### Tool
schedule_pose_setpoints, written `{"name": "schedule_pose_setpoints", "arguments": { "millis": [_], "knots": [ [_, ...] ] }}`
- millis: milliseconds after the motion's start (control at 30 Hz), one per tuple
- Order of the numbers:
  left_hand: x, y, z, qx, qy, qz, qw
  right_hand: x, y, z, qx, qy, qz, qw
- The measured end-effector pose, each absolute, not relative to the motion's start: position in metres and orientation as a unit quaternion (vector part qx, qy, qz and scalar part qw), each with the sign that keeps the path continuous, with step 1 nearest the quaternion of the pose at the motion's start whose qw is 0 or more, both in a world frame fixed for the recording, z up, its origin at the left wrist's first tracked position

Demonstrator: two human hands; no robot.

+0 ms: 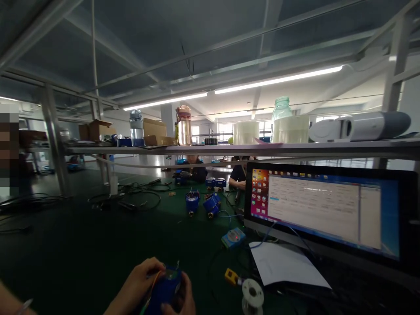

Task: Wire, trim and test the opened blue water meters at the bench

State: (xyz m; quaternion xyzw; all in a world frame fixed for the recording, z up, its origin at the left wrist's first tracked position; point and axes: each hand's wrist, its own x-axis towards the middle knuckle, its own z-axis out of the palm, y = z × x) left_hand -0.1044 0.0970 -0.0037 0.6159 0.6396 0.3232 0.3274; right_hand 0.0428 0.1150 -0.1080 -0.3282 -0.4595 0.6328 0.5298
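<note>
A blue water meter (164, 291) is between my two hands at the bottom of the head view, its upper end showing a small greenish patch and a short upright metal piece. My left hand (144, 275) is closed against its left side, fingers curled near the top. An orange wire (155, 286) runs down beside those fingers; a green wire end shows lower. Wrapped around the right side is my right hand (185, 295), its thumb in front. The meter's underside is hidden. More blue water meters (192, 202) with brass fittings stand farther back on the dark green table (98, 245).
A monitor (321, 214) stands at right, with white paper (288, 264) before it. Near my right hand are a wire spool (252, 294), a yellow connector (231, 276) and a blue box (233, 237). Black cables (141, 197) lie left. A shelf (210, 150) crosses above; co-workers sit beyond.
</note>
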Motion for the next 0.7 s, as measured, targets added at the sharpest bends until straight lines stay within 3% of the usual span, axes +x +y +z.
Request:
{"name": "schedule_pose_setpoints", "arguments": {
  "millis": [233,533,700],
  "knots": [
    [-0.0971,0.0976,0.0041,0.582,0.662,0.325,0.342,0.0472,0.1138,-0.1034,-0.343,-0.465,0.645,0.501],
    [-0.1002,0.0996,0.0042,0.576,0.664,0.323,0.351,0.0436,0.1112,-0.1076,-0.285,-0.438,0.659,0.542],
    [-0.0988,0.0968,0.0034,0.586,0.668,0.331,0.317,0.0450,0.1100,-0.1035,-0.309,-0.446,0.659,0.521]
  ]
}}
